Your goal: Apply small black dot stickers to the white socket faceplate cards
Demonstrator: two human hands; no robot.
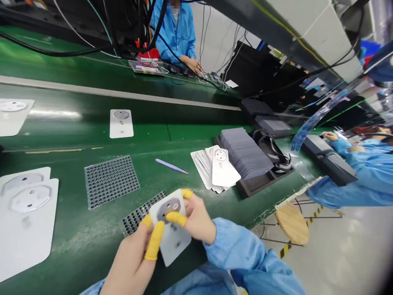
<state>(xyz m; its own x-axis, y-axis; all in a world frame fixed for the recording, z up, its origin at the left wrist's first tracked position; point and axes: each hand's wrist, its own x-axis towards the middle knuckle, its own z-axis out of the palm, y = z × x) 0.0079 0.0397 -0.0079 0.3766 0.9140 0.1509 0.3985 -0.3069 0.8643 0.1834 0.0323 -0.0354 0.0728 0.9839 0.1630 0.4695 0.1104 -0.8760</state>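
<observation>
Between my two hands is a white rounded panel (176,239) with a grey, roughly octagonal recess near its top. My left hand (138,250), in yellow finger cots, grips the panel's left edge. My right hand (196,217), also in yellow finger cots, holds the upper right edge, its thumb pressed on the recess. Partly behind the panel lies a sheet of small black round parts (139,216). A second such sheet (112,180) lies further left. Purple tweezers (171,166) rest on the green bench beyond my hands.
A fanned stack of white panels (225,172) lies right of the tweezers, beside a black tray (253,187) of grey sheets (244,153). More white panels (33,223) lie at left, and one (121,130) farther back. Co-workers in blue (176,32) sit opposite and at right.
</observation>
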